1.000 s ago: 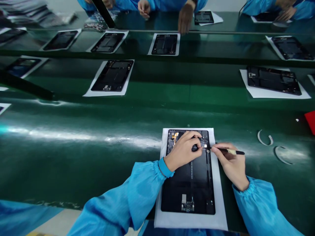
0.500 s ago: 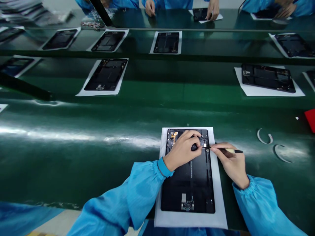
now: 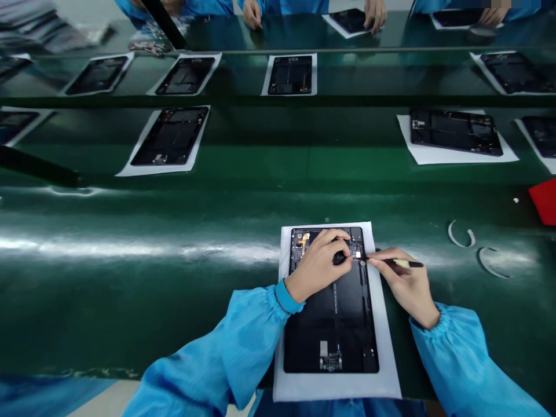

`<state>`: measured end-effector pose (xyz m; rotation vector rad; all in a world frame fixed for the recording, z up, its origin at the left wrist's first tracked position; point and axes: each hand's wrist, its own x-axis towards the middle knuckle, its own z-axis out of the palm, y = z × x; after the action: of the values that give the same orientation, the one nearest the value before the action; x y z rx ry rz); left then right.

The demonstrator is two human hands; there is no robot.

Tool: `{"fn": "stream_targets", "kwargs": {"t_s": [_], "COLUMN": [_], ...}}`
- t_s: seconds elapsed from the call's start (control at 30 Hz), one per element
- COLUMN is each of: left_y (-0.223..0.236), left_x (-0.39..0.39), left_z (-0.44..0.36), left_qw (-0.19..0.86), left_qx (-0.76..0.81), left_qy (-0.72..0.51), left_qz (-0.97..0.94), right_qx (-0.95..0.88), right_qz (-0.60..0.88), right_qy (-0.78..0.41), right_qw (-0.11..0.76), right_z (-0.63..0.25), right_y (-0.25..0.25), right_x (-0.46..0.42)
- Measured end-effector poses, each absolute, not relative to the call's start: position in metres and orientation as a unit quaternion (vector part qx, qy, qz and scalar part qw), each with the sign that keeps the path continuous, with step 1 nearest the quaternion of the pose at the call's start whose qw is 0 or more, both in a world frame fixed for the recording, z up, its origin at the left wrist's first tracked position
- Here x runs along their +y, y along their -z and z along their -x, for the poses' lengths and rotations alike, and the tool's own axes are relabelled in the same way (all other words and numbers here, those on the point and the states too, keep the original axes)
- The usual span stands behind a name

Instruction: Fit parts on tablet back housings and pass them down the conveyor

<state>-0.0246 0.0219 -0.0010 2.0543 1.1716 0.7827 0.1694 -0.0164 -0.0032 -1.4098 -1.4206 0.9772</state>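
Observation:
An opened black tablet (image 3: 334, 324) lies on a white sheet (image 3: 386, 370) on the green belt in front of me. My left hand (image 3: 319, 263) rests on its upper part, fingers curled and pinching a small dark part beside the circuit board. My right hand (image 3: 406, 284) is closed on a thin black stick tool (image 3: 393, 262) with a pale band. The tool's tip touches the tablet's upper right edge, close to my left fingertips.
More opened tablets on white sheets ride the belt: one at far left (image 3: 169, 138), one at far right (image 3: 454, 130), several on the lane behind (image 3: 290, 75). Co-workers' hands (image 3: 376, 13) work at the far side. Two curved white scraps (image 3: 461, 236) and a red object (image 3: 545, 200) lie to the right.
The tablets on the far lanes have shifted left in view. A co-worker's hand has moved from the middle tablet to one farther back. My hands have barely moved on the tablet.

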Motion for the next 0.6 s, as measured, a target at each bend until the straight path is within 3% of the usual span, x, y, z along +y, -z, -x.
{"fn": "stream_targets", "kwargs": {"t_s": [0.6], "left_y": [-0.0057], "left_x": [0.0242], "left_z": [0.0264], "left_qw": [0.358], "left_qx": [0.430], "left_qy": [-0.290], "left_qz": [-0.777], "right_qx": [-0.554], "right_qz": [0.593], "right_qy": [-0.377], "right_qw": [0.447], "right_z": [-0.1765], "right_y": [0.0096], "right_x": [-0.0212]}}
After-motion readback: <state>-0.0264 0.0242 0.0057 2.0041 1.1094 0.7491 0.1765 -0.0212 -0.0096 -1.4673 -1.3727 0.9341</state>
